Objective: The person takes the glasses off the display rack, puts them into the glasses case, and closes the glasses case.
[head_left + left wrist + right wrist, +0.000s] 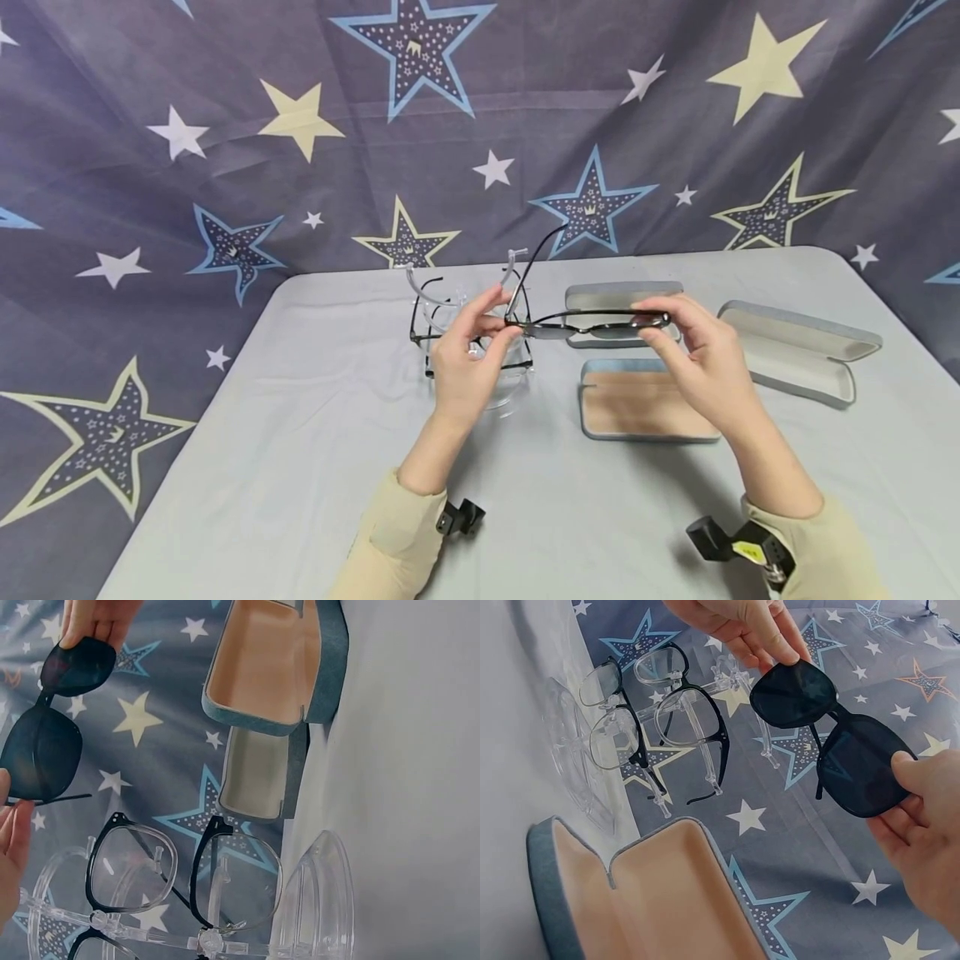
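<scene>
Dark-lensed sunglasses [581, 327] are held up level by both hands above the table. The left hand [468, 354] pinches the frame's left end, where one temple arm stands out toward the back. At the other end, the right hand [701, 358] pinches frame and lens edge between thumb and fingers; the second temple arm runs folded along the lenses. In the right wrist view the two lenses [862, 765] show fully, with the right thumb on one. Behind and below the left hand stands a clear display rack [315, 900] bearing two black-framed glasses [90, 877].
An open case with a peach lining [645, 408] lies in front of the right hand. Behind it is an open pale-lined case [622, 296], and another open case [798, 333] lies to the right. A star-patterned cloth [225, 167] hangs behind the table [300, 467].
</scene>
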A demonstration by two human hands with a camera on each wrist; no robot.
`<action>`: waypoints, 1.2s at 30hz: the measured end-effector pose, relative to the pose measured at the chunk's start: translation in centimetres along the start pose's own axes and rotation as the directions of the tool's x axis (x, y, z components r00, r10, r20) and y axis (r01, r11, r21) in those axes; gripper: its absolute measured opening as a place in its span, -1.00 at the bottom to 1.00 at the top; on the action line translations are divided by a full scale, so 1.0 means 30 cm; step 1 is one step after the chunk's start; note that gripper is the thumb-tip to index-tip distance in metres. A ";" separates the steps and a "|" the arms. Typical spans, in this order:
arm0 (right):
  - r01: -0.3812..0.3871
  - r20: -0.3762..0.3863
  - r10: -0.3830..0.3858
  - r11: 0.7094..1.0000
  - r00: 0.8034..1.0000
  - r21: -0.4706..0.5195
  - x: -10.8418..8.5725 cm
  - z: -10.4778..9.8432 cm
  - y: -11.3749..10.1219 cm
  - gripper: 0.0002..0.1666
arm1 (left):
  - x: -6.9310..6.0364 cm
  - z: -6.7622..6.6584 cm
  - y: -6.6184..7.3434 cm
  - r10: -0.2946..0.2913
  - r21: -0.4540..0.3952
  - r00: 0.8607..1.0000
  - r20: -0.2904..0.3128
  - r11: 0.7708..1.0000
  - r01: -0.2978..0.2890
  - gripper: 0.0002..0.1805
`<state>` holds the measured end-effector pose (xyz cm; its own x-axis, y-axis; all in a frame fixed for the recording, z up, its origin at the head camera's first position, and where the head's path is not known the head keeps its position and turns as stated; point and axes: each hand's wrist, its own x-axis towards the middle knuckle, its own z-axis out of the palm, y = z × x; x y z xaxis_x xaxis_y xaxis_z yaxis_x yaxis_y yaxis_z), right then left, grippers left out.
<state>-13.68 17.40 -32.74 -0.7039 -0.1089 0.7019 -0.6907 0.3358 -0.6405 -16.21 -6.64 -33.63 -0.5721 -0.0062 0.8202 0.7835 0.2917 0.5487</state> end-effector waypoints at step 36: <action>-0.056 0.006 0.056 0.998 0.998 0.020 0.003 -0.011 0.015 -0.63 | -0.003 -0.004 0.022 0.068 0.053 0.992 0.104 0.996 -0.074 -0.70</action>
<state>-14.00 17.86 -32.86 -0.7425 -0.0952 0.6630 -0.6531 0.3229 -0.6850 -15.60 -6.56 -33.32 -0.5395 0.1132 0.8344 0.8098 0.3414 0.4772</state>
